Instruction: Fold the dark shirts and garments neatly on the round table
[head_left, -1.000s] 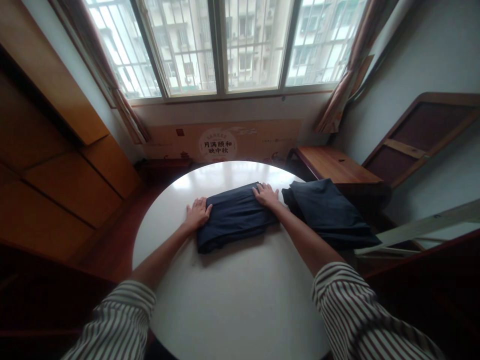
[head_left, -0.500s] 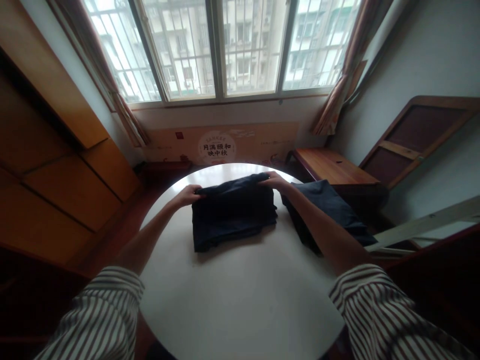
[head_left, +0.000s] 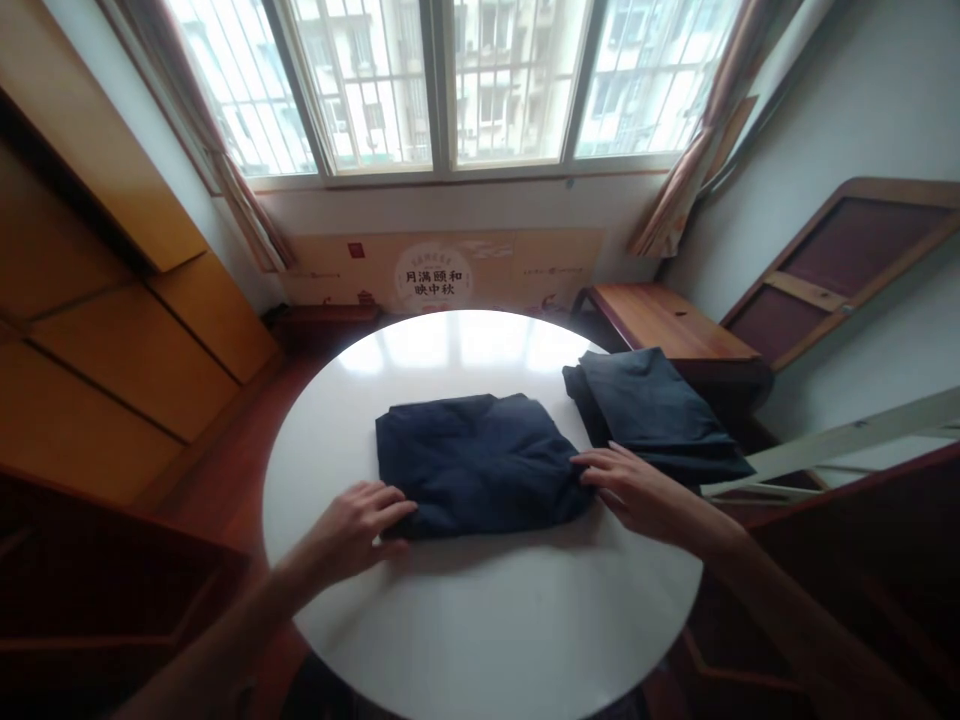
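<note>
A folded navy cloth (head_left: 480, 465) lies on the round white counter (head_left: 487, 620), spread around its middle and a little toward 12 o'clock. The left hand (head_left: 364, 522) is at the cloth's 8 o'clock corner, its thumb and fingers apart, with 1 or more fingertips over the fabric. The right hand (head_left: 630, 487) is at the 3 o'clock edge, fingers touching the fabric there; I cannot tell whether they clamp it. At the counter's 2 o'clock, 1 other folded dark cloth (head_left: 652, 410) reaches past the rim. Beyond the counter, toward 12 o'clock, is a barred window (head_left: 510, 90).
</note>
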